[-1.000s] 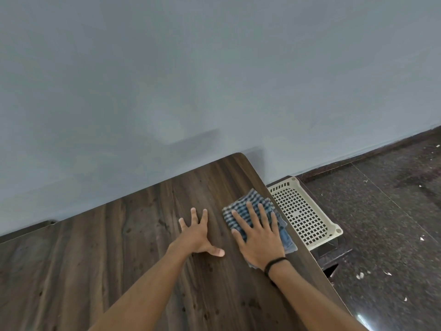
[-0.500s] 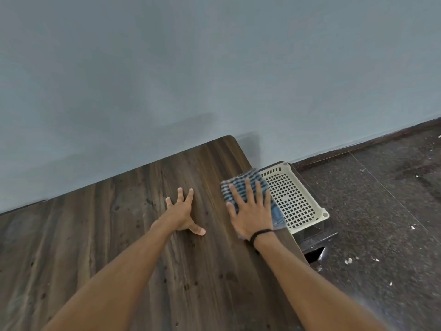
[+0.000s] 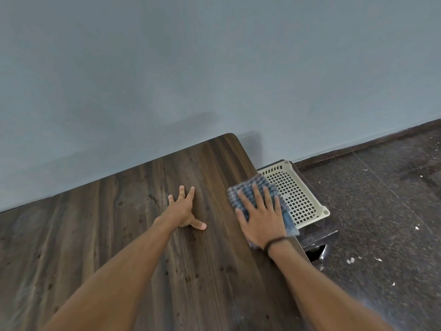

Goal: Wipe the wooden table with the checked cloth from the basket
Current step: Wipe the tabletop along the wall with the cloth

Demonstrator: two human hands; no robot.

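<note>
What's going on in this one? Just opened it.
A person is wiping a wooden table with a checked cloth. The right hand presses flat on the folded cloth, fingers spread, at the table's right edge near the far corner. The left hand rests open on the bare wood beside it, holding nothing. A cream perforated plastic basket sits on a dark low stand just past that edge, below table height.

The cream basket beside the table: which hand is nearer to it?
Right. The right hand presses the checked cloth at the right edge of the table, next to the basket. The left hand lies flat on bare wood, farther to the left.
</note>
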